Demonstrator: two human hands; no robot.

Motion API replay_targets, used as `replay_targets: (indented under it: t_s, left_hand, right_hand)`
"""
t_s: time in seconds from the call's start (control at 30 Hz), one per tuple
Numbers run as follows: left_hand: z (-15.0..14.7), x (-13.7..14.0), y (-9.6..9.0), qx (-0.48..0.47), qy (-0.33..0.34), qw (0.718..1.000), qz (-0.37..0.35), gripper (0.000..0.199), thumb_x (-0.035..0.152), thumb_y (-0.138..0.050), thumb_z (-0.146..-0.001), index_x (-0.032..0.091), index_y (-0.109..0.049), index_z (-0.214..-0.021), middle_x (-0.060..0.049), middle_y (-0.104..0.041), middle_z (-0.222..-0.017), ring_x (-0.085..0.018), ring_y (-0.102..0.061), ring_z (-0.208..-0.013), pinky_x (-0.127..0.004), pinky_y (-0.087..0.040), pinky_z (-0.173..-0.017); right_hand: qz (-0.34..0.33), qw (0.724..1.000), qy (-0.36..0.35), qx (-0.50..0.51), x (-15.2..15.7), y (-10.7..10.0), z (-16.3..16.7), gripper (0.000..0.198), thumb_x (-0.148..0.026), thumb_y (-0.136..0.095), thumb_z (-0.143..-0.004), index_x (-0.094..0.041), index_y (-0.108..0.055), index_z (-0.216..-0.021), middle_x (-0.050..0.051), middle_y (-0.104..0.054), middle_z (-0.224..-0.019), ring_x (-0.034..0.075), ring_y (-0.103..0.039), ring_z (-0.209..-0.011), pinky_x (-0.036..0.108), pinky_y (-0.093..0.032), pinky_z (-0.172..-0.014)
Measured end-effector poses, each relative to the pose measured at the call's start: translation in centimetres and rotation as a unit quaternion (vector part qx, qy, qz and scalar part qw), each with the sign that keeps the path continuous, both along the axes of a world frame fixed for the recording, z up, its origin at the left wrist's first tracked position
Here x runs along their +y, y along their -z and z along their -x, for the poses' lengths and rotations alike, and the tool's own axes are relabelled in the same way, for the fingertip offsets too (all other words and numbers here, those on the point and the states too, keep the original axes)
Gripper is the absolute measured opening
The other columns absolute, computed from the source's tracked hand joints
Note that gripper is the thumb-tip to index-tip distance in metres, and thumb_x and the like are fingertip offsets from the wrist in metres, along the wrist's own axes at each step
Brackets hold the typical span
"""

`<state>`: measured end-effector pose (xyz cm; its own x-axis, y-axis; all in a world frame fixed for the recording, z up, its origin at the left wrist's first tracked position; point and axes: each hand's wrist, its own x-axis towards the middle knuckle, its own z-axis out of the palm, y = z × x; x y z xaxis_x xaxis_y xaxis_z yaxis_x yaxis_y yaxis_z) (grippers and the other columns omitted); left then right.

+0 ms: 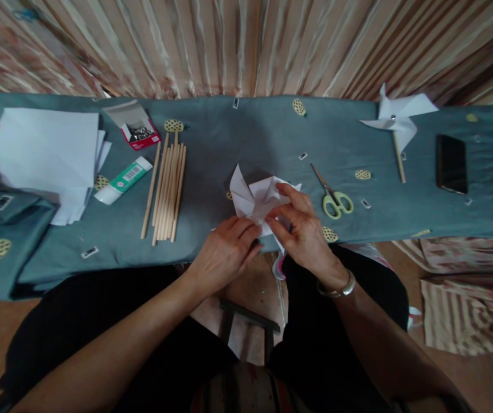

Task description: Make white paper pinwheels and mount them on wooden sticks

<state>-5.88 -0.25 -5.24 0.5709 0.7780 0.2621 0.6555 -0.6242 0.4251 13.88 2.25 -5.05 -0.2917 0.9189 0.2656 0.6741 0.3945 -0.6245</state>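
A half-folded white paper pinwheel (255,195) lies near the front edge of a grey-green cloth-covered table (229,132). My left hand (225,252) pinches its lower left side. My right hand (300,226) presses folded flaps toward its middle, and a metal bangle sits on that wrist. Both hands touch the paper.
A stack of white sheets (49,152), a glue tube (124,180), a red box of pins (137,129) and several wooden sticks (167,186) lie to the left. Green-handled scissors (335,198), a finished pinwheel on a stick (396,123) and a black phone (450,163) lie to the right.
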Motion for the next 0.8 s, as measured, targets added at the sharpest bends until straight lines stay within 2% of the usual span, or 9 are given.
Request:
replay_targets:
  t_s: [0.2, 0.33, 0.43, 0.8]
  left_hand:
    - [0.1, -0.3, 0.2, -0.039, -0.012, 0.999, -0.012, 0.026, 0.021, -0.050, -0.099, 0.014, -0.056, -0.123, -0.013, -0.066, -0.119, -0.024, -0.066, -0.104, -0.040, -0.061, -0.088]
    - [0.1, -0.2, 0.2, -0.028, 0.005, 0.999, -0.031, 0.023, 0.014, -0.052, -0.097, 0.011, -0.061, -0.118, -0.013, -0.067, -0.122, -0.024, -0.067, -0.102, -0.040, -0.061, -0.089]
    - [0.0, -0.2, 0.3, -0.012, 0.008, 0.999, -0.040, 0.022, 0.013, -0.053, -0.096, 0.009, -0.064, -0.116, -0.013, -0.068, -0.119, -0.024, -0.066, -0.099, -0.040, -0.060, -0.087]
    - [0.0, 0.1, 0.4, 0.033, 0.017, 0.998, -0.050, 0.021, 0.011, -0.050, -0.097, 0.007, -0.065, -0.113, -0.011, -0.071, -0.110, -0.023, -0.063, -0.091, -0.036, -0.058, -0.080]
  right_hand:
    - [-0.005, 1.000, -0.002, -0.027, 0.5, 0.3, 0.8, 0.013, -0.024, -0.057, -0.094, -0.031, -0.069, -0.095, -0.002, -0.050, -0.149, 0.028, -0.046, -0.139, 0.053, -0.037, -0.118]
    - [-0.012, 0.999, 0.005, -0.034, 0.8, 0.5, 1.1, 0.014, -0.025, -0.057, -0.095, -0.034, -0.069, -0.097, -0.003, -0.050, -0.148, 0.028, -0.045, -0.140, 0.052, -0.037, -0.118]
    - [-0.011, 0.999, 0.004, -0.046, 0.9, 0.6, 1.2, 0.013, -0.026, -0.056, -0.095, -0.030, -0.069, -0.095, 0.000, -0.048, -0.150, 0.030, -0.044, -0.141, 0.054, -0.036, -0.118]
    - [-0.020, 0.999, 0.010, -0.043, 1.0, 1.0, 1.3, 0.010, -0.026, -0.058, -0.094, -0.029, -0.068, -0.094, 0.000, -0.050, -0.150, 0.032, -0.044, -0.141, 0.057, -0.035, -0.118]
